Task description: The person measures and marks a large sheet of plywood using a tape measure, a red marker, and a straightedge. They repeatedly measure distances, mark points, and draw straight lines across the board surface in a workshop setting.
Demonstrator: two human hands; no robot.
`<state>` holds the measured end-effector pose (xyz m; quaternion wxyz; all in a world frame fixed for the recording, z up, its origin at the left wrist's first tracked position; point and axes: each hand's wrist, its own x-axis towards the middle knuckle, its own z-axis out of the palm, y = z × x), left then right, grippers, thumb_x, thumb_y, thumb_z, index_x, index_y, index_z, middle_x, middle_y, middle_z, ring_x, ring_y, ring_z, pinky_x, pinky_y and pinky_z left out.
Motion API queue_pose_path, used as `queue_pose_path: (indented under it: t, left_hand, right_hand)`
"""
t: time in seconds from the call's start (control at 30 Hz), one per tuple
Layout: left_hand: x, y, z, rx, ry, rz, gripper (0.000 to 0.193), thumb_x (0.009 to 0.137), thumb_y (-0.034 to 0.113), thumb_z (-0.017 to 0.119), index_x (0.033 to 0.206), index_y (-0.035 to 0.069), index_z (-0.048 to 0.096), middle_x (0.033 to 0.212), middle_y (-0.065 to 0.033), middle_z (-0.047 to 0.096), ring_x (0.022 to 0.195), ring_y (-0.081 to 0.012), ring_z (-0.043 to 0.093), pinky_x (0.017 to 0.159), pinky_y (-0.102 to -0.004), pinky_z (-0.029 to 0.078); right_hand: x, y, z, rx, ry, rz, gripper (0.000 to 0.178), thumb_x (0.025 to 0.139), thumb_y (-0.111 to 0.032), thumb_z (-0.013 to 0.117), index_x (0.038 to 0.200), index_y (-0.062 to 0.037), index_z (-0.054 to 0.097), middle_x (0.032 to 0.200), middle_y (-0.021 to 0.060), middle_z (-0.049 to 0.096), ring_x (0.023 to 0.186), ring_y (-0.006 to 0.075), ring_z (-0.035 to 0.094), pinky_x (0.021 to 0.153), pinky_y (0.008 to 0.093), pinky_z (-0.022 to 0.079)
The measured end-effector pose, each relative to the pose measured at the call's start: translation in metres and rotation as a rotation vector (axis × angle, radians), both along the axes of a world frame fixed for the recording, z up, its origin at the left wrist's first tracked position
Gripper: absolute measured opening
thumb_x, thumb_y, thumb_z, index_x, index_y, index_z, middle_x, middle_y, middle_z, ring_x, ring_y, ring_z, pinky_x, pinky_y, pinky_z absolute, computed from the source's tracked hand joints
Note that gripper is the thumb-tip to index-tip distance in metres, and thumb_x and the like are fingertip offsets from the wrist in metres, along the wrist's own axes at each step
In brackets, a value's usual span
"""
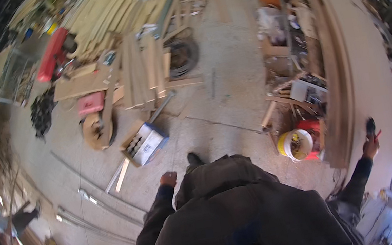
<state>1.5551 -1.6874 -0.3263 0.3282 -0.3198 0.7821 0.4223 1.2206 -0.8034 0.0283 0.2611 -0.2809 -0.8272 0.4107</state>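
Observation:
My right hand (371, 147) reaches out over a long pale board (364, 70) on the right, its fingers closed round a thin red stick like a pencil (378, 134). Just beyond the fingers is a small black object (370, 125); its kind is too small to tell, and I cannot tell whether the hand holds it too. Beside my body on the left, my left hand (168, 179) hangs with curled fingers, and nothing shows in it. An open cardboard box (144, 145) with several dark round items sits on the floor ahead of that hand.
Stacked brown boards (333, 65) edge the pale board, beside a white-and-yellow bucket (295, 145). Ahead left lie timber strips (139, 70), a black coil (183, 57), a pink case (91, 103) and a roll (96, 130). Metal pipes (98, 202) cross the left floor; a person (21, 219) is farther left.

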Motion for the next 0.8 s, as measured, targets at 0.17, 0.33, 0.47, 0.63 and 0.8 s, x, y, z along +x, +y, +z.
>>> queue_pose_path:
  t: [0.17, 0.33, 0.47, 0.63, 0.8]
  left_hand:
    - [-0.078, -0.076, 0.005, -0.173, 0.148, -0.078, 0.031, 0.096, 0.033, 0.053, 0.095, 0.008, 0.071, 0.100, -0.0217, 0.070, 0.099, -0.0413, 0.067, 0.085, -0.0514, 0.055]
    - [-0.153, -0.079, 0.018, -0.032, 0.098, 0.198, 0.020, 0.094, 0.029, 0.059, 0.095, 0.012, 0.071, 0.106, -0.0191, 0.071, 0.098, -0.0386, 0.068, 0.084, -0.0487, 0.055]
    - [-0.168, -0.069, 0.030, -0.053, 0.231, 0.304, 0.032, 0.092, 0.035, 0.062, 0.097, 0.004, 0.071, 0.091, -0.0146, 0.075, 0.076, -0.0306, 0.072, 0.074, -0.0421, 0.057]
    - [-0.158, -0.069, 0.071, -0.025, 0.109, 0.564, 0.042, 0.090, 0.041, 0.066, 0.104, 0.002, 0.073, 0.084, -0.0136, 0.076, 0.069, -0.0228, 0.074, 0.070, -0.0372, 0.058]
    - [-0.117, -0.132, 0.025, -0.292, -0.006, 0.584, 0.037, 0.087, 0.043, 0.069, 0.096, 0.008, 0.077, 0.104, -0.0182, 0.076, 0.104, -0.0366, 0.071, 0.091, -0.0463, 0.055]
  right_hand:
    - [0.013, -0.189, -0.044, -0.116, -0.201, 0.243, 0.038, 0.101, -0.039, 0.062, 0.086, -0.0055, 0.071, 0.052, -0.0026, 0.050, 0.042, 0.0057, 0.046, 0.039, 0.0238, 0.033]
    - [-0.024, -0.333, -0.142, -0.264, -0.730, 0.651, 0.024, 0.097, -0.028, 0.060, 0.106, -0.0076, 0.067, 0.075, 0.0051, 0.068, 0.050, 0.0175, 0.060, 0.044, 0.0332, 0.048]
    - [-0.056, -0.408, -0.241, -0.520, -1.109, 0.786, 0.036, 0.098, -0.027, 0.057, 0.124, -0.0025, 0.061, 0.092, 0.0149, 0.075, 0.055, 0.0236, 0.067, 0.045, 0.0361, 0.053]
    - [-0.115, -0.484, -0.263, -0.458, -1.265, 0.964, 0.032, 0.098, -0.028, 0.057, 0.115, -0.0021, 0.063, 0.097, 0.0150, 0.076, 0.064, 0.0260, 0.072, 0.050, 0.0368, 0.057]
    - [-0.175, -0.498, -0.250, -0.501, -1.098, 0.799, 0.032, 0.100, -0.031, 0.058, 0.116, -0.0037, 0.063, 0.096, 0.0152, 0.076, 0.062, 0.0237, 0.071, 0.048, 0.0360, 0.056]
